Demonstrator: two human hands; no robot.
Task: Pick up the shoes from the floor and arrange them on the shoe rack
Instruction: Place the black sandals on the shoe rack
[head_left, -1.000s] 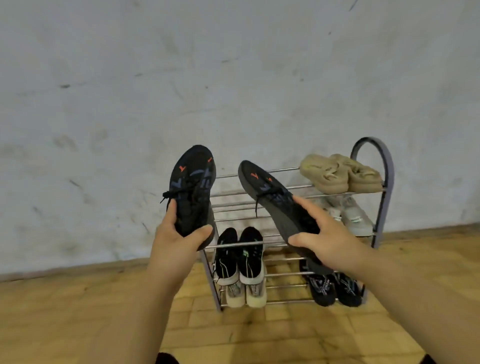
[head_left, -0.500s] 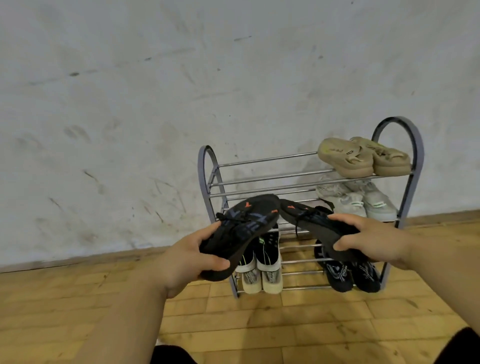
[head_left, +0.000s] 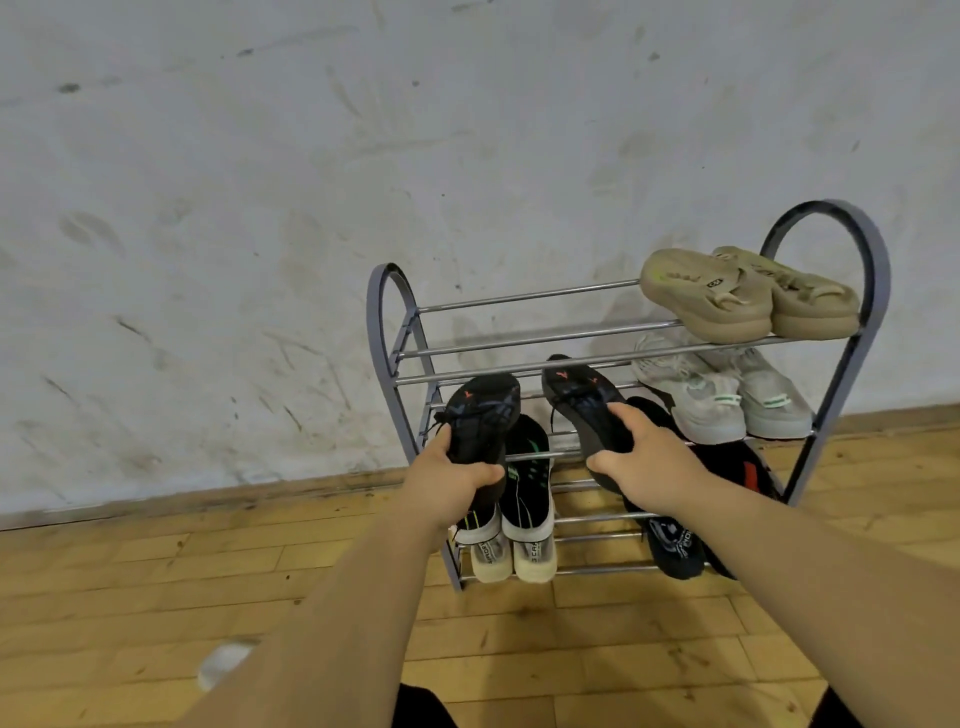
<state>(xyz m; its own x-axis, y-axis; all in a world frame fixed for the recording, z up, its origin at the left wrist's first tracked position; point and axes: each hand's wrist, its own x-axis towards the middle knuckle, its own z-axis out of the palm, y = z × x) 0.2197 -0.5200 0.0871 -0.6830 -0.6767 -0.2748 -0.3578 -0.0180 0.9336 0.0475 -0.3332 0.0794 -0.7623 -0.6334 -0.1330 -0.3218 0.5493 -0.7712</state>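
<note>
My left hand grips a black shoe with orange marks, toe pointing into the left side of the metal shoe rack at its middle shelf. My right hand grips the matching black shoe by its heel, its toe also at the middle shelf. Tan slippers sit on the top shelf at the right, and grey sneakers on the middle shelf below them.
On the lower shelves stand black and white sneakers at the left and black shoes at the right. The rack stands against a scuffed white wall on a wooden floor. A white object lies on the floor by my left arm.
Both hands have moved forward with the black shoes, from in front of the rack to its middle shelf, and the shoes now point toe-first into it.
</note>
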